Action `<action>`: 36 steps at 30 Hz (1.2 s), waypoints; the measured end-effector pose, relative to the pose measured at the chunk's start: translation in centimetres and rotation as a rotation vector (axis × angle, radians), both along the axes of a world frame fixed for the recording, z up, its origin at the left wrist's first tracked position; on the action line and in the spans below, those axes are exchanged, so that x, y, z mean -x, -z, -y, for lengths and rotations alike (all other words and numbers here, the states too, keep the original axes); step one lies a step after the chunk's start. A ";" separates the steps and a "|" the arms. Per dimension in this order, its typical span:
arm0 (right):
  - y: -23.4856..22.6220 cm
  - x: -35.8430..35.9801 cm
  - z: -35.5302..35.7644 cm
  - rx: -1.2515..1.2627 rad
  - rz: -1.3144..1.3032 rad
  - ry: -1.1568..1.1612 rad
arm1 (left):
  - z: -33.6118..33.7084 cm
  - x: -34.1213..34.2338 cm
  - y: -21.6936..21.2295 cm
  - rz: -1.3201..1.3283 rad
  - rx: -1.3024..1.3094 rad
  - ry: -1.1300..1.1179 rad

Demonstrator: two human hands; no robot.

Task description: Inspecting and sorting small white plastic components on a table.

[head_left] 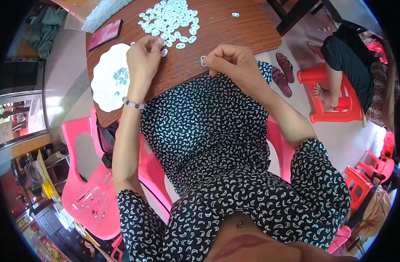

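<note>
My right hand (232, 63), over the front edge of the brown wooden table (235, 35), pinches a small white oval plastic piece (203, 60) between thumb and fingertips. On the left, the fingers of my left hand (144, 56) are closed together just above the tabletop; whatever lies between them is too small to make out. A loose white oval piece (164, 53) rests beside those fingertips. Beyond both hands spreads a pile of similar white ovals (171, 15) with dark marks in the middle. Partly behind my left wrist, a white scalloped plate (100, 83) bears small grey bits.
A pink-and-black flat case (105, 35) lies at the table's left edge. One white piece (235, 15) sits apart at the far right. Pink chairs (93, 196) stand around me. A person sits on the right near a red stool (315, 76), with sandals (285, 67) on the floor.
</note>
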State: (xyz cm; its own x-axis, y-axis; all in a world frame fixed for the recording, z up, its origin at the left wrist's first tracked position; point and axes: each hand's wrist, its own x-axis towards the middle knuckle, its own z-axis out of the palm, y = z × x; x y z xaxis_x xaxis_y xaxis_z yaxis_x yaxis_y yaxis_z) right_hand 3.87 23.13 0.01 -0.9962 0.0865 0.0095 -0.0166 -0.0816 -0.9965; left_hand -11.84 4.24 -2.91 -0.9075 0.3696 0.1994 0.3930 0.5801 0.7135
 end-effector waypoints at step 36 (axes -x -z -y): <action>-0.1 -0.2 0.7 0.119 -0.001 0.019 | -0.4 -7.9 -2.1 1.073 -0.748 0.128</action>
